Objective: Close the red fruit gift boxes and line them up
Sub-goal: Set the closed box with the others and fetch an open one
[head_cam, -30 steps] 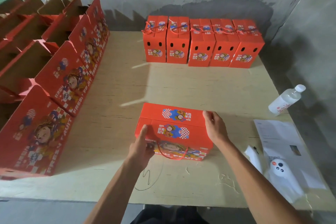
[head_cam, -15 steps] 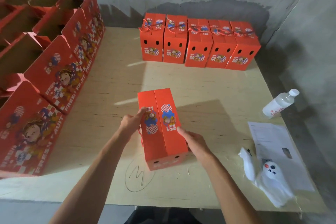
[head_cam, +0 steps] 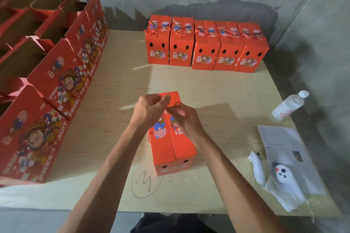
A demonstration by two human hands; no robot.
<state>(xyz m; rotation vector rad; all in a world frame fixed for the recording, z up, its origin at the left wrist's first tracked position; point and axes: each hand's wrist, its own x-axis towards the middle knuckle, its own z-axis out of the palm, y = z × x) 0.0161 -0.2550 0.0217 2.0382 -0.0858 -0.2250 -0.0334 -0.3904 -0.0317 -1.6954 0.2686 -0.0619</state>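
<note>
Red closed boxes [head_cam: 206, 43], five of them, line the table's [head_cam: 117, 85] far edge while the left hand [head_cam: 149, 108] and right hand [head_cam: 184, 117] pinch the cord handle [head_cam: 175, 104] atop a sixth box [head_cam: 174, 138] at centre, open boxes [head_cam: 62, 73] waiting left.

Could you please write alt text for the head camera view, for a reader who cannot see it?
Two bare hands, left hand and right hand, pinch the red cord handles above a closed red gift box on a plywood table. Five closed boxes line the far edge; open boxes stand left.
</note>
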